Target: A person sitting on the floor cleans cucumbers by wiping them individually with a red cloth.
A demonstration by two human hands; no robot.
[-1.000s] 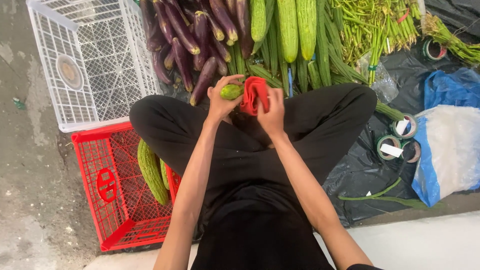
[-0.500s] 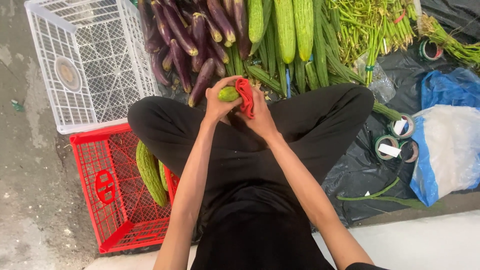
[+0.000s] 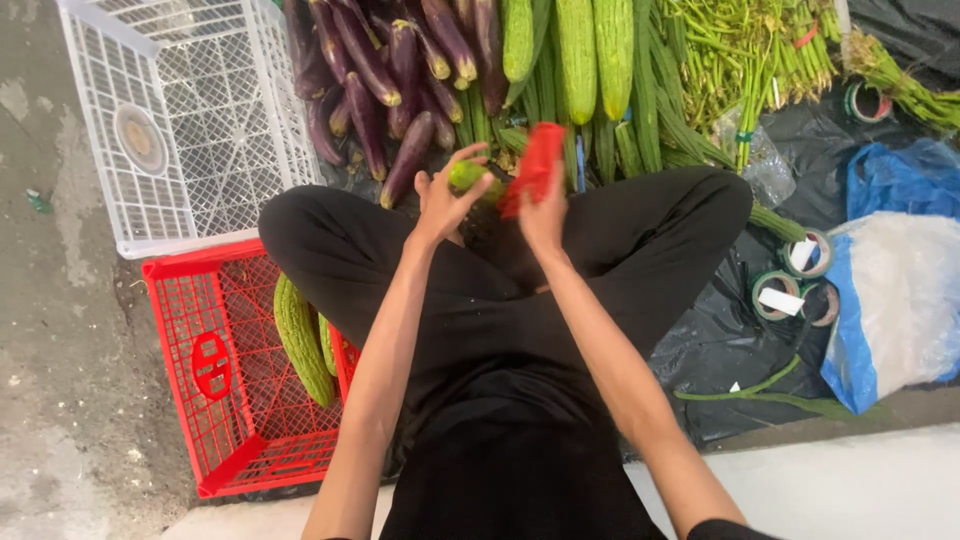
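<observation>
2 hands: left hand (image 3: 443,200) grips green gourd (image 3: 468,176); right hand (image 3: 541,215) clutches red cloth (image 3: 535,165).

Blue-and-white plastic sack (image 3: 890,300) at right, white paper labels (image 3: 781,300) on tape rolls (image 3: 800,275) beside it

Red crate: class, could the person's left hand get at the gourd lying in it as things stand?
Probably yes. The red crate is open-topped beside the left knee, nothing covers the gourd, but the left hand holds a small green vegetable.
</observation>
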